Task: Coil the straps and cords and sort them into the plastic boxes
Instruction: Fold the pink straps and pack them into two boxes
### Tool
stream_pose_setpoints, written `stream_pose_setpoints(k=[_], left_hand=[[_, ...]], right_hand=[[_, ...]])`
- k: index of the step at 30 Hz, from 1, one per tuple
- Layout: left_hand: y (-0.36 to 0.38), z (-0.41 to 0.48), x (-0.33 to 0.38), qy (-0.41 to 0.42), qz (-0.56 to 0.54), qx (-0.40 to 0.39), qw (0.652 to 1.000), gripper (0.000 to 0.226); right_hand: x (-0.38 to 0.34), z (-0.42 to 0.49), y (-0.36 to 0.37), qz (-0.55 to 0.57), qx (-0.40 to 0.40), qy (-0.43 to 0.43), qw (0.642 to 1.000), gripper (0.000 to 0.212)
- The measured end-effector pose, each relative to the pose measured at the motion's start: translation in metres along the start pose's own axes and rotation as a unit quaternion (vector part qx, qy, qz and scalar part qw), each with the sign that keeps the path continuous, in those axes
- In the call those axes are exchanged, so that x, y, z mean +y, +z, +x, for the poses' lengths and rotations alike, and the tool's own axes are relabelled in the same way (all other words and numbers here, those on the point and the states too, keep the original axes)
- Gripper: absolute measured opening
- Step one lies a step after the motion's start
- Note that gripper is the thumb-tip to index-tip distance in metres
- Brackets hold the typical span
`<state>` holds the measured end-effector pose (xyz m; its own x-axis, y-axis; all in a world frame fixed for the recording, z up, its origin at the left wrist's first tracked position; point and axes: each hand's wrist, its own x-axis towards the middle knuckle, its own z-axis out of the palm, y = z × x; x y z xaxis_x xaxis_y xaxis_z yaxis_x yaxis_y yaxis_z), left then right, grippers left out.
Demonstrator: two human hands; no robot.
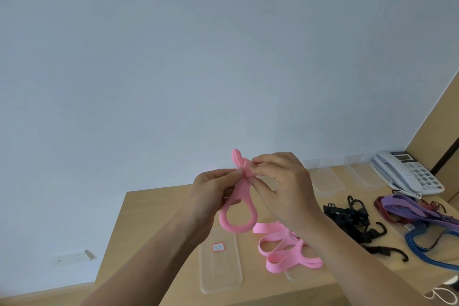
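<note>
I hold a coiled pink strap [238,218] up above the table. My left hand [213,194] pinches the coil near its top, and my right hand [280,186] pinches the strap's loose end right beside it. A loop of the coil hangs below my left hand. More pink straps [285,248] lie in loose loops on the table under my right forearm. A clear plastic box [221,268] with a red-bordered label sits on the table below the coil.
Black hooked cords [352,221] lie right of the pink pile; purple [417,211], dark red [387,211] and blue [422,243] cords lie further right. Two more clear boxes [325,179] [362,171] and a white desk phone [407,171] stand at the back right. The wooden table [154,206] ends at left, against the wall.
</note>
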<state>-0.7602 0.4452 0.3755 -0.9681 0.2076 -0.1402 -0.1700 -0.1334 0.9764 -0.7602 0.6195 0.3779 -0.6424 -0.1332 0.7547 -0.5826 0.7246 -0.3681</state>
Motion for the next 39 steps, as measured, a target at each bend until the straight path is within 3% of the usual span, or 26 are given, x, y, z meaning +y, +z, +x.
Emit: stream_pose_setpoints(k=[4,9,13,17,22,26,34,39], left_hand=[[0.001,-0.003,-0.002,0.003,0.019,-0.017,1.000,0.039],[-0.001,-0.002,-0.005,0.010,0.040,-0.008,0.999,0.018],[-0.002,-0.003,-0.003,0.027,0.060,-0.012,0.998,0.016],[-0.005,-0.005,-0.003,0.032,0.068,-0.035,0.997,0.017],[-0.010,-0.008,-0.004,-0.002,0.047,-0.118,0.992,0.030],[-0.014,-0.007,-0.004,-0.018,0.042,-0.127,0.991,0.037],[-0.012,-0.012,-0.002,-0.025,-0.039,-0.164,0.985,0.051],[-0.013,-0.011,0.002,-0.020,-0.075,-0.160,0.984,0.057]], right_hand=[[-0.003,-0.003,-0.004,-0.009,-0.003,-0.018,1.000,0.020],[-0.009,0.000,-0.012,0.042,-0.025,0.032,0.998,0.015],[-0.008,0.005,-0.019,0.070,-0.130,0.130,0.980,0.030],[-0.011,0.011,-0.023,0.111,-0.183,0.139,0.967,0.011],[-0.011,0.012,-0.030,0.128,-0.182,0.166,0.961,0.016],[-0.013,0.013,-0.030,0.141,-0.154,0.167,0.964,0.020],[-0.018,0.007,-0.017,0.069,-0.029,0.031,0.997,0.022],[-0.014,0.002,-0.005,0.022,-0.013,-0.011,1.000,0.028]])
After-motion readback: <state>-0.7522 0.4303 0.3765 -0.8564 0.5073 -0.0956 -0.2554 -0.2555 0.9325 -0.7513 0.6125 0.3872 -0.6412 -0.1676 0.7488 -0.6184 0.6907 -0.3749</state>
